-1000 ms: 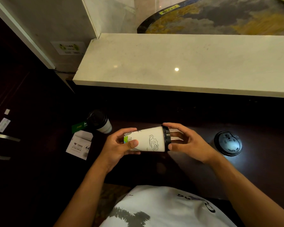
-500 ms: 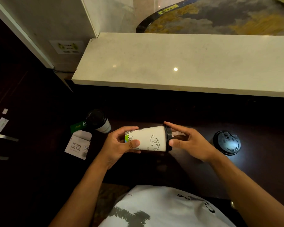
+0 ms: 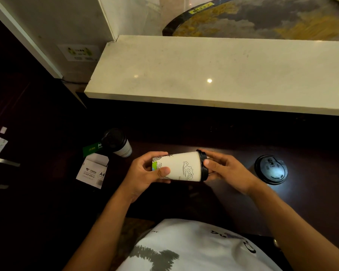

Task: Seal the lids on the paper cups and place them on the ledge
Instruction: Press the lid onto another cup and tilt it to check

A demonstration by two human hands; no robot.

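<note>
The left hand [image 3: 143, 176] grips the paper cup [image 3: 181, 168] sideways above the dark surface [image 3: 233, 202], so the right hand [image 3: 226, 171] fingers can pinch its black lid [image 3: 203, 164] rim tight.

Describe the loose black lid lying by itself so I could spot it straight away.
Start at the pale stone ledge across the top, then drop to the dark table below it. To the right of the right hand lies the loose lid, flat and catching a patch of light. Unlike the lids on the held cup and the standing cup, it sits on no cup.
</note>
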